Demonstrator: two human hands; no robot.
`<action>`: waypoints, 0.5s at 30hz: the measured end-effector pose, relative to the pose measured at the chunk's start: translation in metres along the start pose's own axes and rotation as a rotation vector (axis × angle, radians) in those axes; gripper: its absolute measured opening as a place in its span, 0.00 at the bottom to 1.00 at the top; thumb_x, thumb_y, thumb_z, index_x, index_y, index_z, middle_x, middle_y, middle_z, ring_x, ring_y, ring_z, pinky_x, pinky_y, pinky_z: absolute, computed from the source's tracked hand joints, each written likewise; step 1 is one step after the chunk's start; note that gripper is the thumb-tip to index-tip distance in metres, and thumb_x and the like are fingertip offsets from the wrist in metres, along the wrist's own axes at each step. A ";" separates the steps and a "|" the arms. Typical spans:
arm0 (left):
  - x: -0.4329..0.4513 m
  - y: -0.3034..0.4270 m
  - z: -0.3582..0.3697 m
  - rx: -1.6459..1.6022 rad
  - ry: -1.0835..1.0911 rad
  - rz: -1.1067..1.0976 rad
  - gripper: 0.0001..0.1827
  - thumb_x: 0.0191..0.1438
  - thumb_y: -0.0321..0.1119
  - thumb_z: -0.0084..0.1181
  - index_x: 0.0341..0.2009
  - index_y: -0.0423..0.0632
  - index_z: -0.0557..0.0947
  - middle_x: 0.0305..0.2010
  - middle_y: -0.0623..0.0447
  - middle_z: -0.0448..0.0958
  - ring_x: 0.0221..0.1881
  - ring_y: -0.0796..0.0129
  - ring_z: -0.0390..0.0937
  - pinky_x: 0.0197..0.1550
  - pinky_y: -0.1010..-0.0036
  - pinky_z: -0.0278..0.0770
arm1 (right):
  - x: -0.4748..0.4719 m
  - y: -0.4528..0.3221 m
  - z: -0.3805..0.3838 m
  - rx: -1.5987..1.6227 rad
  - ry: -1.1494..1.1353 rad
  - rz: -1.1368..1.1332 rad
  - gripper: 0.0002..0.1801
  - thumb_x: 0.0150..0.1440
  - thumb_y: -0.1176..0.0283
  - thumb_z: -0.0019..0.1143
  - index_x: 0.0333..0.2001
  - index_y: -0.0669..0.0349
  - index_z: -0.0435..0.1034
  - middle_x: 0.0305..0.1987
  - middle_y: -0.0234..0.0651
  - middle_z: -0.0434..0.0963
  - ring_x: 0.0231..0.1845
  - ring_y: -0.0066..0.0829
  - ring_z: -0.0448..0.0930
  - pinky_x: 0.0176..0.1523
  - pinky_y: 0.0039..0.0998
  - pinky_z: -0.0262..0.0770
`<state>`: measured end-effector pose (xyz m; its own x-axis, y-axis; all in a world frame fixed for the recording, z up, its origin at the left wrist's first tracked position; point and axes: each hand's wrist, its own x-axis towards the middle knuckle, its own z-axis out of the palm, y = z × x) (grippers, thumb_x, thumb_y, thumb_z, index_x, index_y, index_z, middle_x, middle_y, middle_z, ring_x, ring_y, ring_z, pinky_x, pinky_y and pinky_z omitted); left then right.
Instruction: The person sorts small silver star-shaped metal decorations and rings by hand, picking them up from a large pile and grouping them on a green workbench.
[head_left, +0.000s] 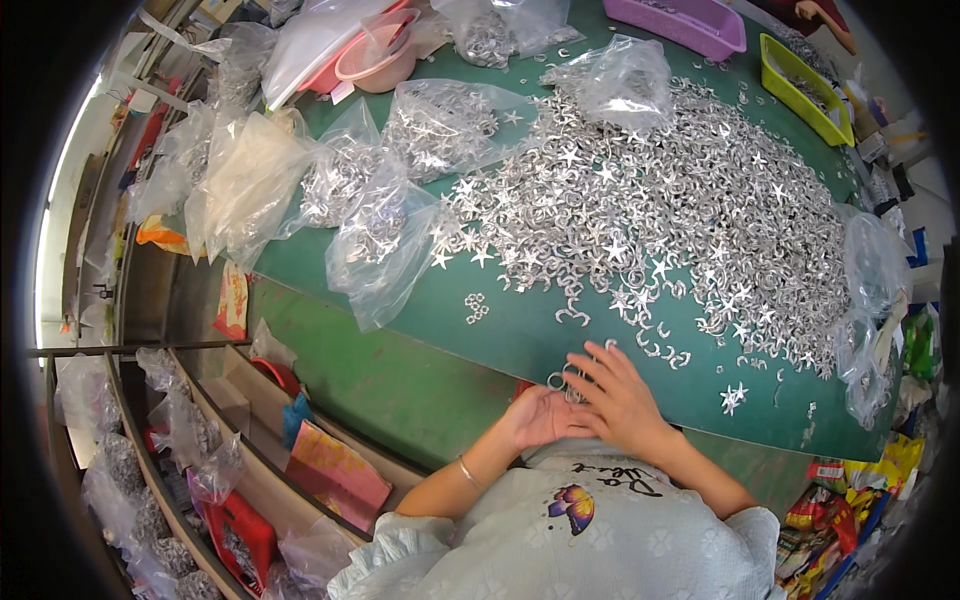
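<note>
My left hand (546, 417) is palm up at the near edge of the green table, its fingers partly hidden behind my right hand (626, 409). The right hand is over it, back up, with fingers spread. A few silvery metal rings (556, 381) show between the hands; whether they are held or lie on the table edge I cannot tell. A small metal piece shows at a right fingertip. Beyond lies a wide heap of silvery metal pieces (600, 202), with crescents and starfish shapes. Apart from it are small rings (475, 307) and a pair of starfish (733, 397).
Clear plastic bags of metal pieces (442, 124) line the table's left side. A bag (622, 82) rests on the heap. Pink basin (379, 56), purple tray (675, 26) and green tray (806, 90) stand farther back. Divided shelving (217, 420) is at left. A person's arm (829, 22) shows top right.
</note>
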<state>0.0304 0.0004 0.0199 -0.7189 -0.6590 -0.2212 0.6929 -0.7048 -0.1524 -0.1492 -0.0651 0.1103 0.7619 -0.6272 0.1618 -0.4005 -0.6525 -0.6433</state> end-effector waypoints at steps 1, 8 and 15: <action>0.003 0.001 0.006 -0.088 -0.046 -0.021 0.31 0.62 0.49 0.36 0.57 0.34 0.69 0.56 0.36 0.72 0.57 0.45 0.72 0.61 0.52 0.68 | -0.004 -0.002 0.000 0.018 -0.031 -0.015 0.29 0.46 0.67 0.64 0.54 0.61 0.69 0.62 0.42 0.66 0.66 0.50 0.62 0.67 0.52 0.56; 0.006 0.007 -0.007 -0.185 0.151 -0.121 0.24 0.64 0.45 0.35 0.50 0.38 0.74 0.48 0.41 0.77 0.48 0.52 0.76 0.52 0.56 0.74 | -0.029 -0.010 0.007 0.200 -0.156 -0.164 0.22 0.48 0.70 0.65 0.47 0.63 0.73 0.57 0.42 0.71 0.65 0.45 0.66 0.65 0.50 0.61; 0.010 -0.009 -0.020 -0.263 0.028 -0.044 0.22 0.62 0.38 0.34 0.51 0.34 0.72 0.49 0.36 0.76 0.53 0.43 0.74 0.60 0.46 0.67 | -0.025 0.000 -0.002 0.094 0.102 -0.071 0.17 0.48 0.71 0.62 0.44 0.63 0.75 0.56 0.40 0.71 0.64 0.45 0.66 0.64 0.48 0.61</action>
<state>0.0181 0.0059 0.0001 -0.7491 -0.6195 -0.2347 0.6545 -0.6373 -0.4067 -0.1692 -0.0509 0.1077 0.7290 -0.6241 0.2812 -0.2945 -0.6568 -0.6942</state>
